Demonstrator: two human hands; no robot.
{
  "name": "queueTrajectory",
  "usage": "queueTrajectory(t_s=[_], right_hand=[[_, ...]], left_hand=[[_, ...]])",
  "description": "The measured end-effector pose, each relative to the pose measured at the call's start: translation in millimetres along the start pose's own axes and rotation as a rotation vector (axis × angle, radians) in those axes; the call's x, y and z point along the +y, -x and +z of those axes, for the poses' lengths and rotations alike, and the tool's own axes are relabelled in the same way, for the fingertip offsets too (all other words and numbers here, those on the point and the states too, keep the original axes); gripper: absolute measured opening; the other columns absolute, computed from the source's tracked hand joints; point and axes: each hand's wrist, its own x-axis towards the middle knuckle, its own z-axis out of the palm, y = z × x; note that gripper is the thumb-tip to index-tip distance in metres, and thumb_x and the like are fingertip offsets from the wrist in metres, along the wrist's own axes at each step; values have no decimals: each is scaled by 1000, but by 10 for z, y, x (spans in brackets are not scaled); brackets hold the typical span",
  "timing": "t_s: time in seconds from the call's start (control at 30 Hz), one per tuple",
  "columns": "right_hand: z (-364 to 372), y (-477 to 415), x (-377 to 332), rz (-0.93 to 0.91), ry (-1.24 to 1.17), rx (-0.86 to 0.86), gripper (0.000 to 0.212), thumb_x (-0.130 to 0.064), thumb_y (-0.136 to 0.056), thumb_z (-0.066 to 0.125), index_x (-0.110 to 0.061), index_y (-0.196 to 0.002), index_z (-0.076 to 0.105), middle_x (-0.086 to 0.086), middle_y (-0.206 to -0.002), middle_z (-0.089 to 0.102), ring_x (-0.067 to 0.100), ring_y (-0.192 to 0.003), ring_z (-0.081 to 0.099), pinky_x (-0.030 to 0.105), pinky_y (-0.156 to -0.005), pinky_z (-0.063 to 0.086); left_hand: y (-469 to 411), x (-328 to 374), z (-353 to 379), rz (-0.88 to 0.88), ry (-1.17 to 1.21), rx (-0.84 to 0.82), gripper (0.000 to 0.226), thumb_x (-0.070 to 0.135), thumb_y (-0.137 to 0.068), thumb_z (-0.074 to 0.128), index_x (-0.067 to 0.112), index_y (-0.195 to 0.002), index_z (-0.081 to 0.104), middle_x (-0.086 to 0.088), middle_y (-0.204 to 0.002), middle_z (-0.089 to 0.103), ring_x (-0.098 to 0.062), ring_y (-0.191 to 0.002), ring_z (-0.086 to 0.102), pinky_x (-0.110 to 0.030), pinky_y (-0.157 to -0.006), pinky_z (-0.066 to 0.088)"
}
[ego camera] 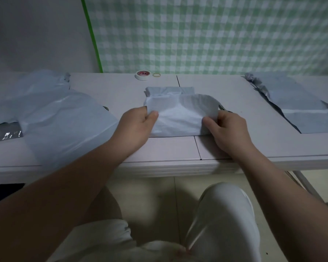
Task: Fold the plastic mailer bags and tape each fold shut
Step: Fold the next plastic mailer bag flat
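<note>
A pale grey-blue plastic mailer bag (180, 114), partly folded, lies in the middle of the white table (170, 148). My left hand (135, 127) pinches its left edge, thumb on top. My right hand (227, 129) pinches its right edge the same way, and the near flap stands lifted and curled between them. A white roll of tape (143, 75) with a red core label sits at the table's back edge, beyond the bag.
A loose heap of mailer bags (45, 112) covers the table's left side and hangs over the front edge. Flat mailer bags (299, 108) lie at the right. A yellow rubber band (156, 74) rests beside the tape. A green checked cloth hangs behind.
</note>
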Motion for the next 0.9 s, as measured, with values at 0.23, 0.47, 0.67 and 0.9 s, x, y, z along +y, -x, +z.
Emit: queueTrajectory(t_s=[0.23,0.47,0.67,0.9], right_hand=[[150,-82,-35,68,67,59,32,-28,-91,52,-6,-68,50,3,-59,50,27,-69,48,33,-56,27],[182,-104,-31,129,197,100,29,-27,-90,51,-10,-67,52,-2,-58,44,26,-68,44,32,-50,23],[222,-137,-58,163,280,91,23,-27,-93,46,-13,-81,59,1,-71,50,25,-71,44,29,-50,23],[243,-175,-93,199,305,92,17,-27,-91,47,-15,-89,59,3,-81,54,24,-74,44,28,-58,29]], left_hand=[[-182,-1,134,-54,-364,68,39,26,-101,34,10,-65,36,-2,-67,40,-24,-74,42,-31,-64,27],[-220,-29,190,-95,-450,92,40,25,-98,38,18,-61,27,0,-66,35,-22,-71,41,-31,-59,24],[-223,-57,221,-158,-389,115,11,22,-94,49,14,-101,48,-1,-83,49,-26,-80,51,-31,-61,34],[-133,-134,210,29,-277,131,28,13,-92,54,19,-119,57,1,-93,56,-18,-86,54,-27,-72,37]])
